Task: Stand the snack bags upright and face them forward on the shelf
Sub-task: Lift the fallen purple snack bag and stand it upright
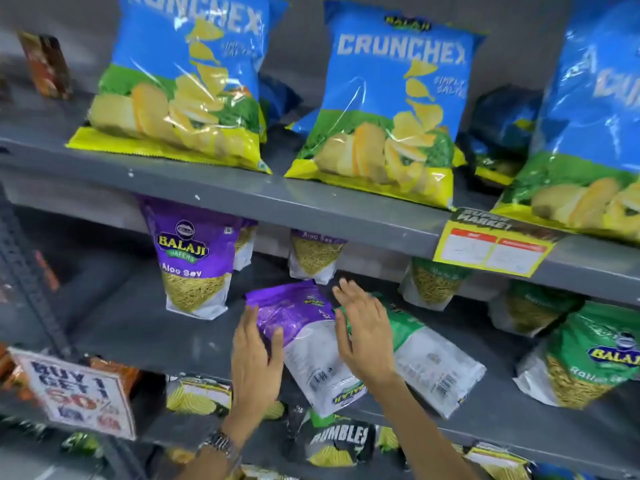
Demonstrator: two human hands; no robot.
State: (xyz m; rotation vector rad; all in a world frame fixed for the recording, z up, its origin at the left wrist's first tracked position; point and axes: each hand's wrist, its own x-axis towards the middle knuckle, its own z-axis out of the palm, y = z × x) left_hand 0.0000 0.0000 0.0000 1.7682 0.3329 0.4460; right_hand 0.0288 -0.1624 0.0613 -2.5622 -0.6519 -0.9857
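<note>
Head view: purple bag (304, 341) lies flat, back up, mid-shelf, left hand (254, 355) loosely cupping its 9 o'clock edge, right hand (363, 330) open over its 3 o'clock edge, fallen green bag (429, 358) touching there, upright purple bag (194, 258) at 10 o'clock.

fallen bag (304, 341) lies left of another bag (429, 362) on shelf (145, 334).

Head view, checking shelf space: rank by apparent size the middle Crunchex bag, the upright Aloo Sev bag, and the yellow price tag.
1. Crunchex bag
2. Aloo Sev bag
3. Price tag
Nearness may skew this.
</note>
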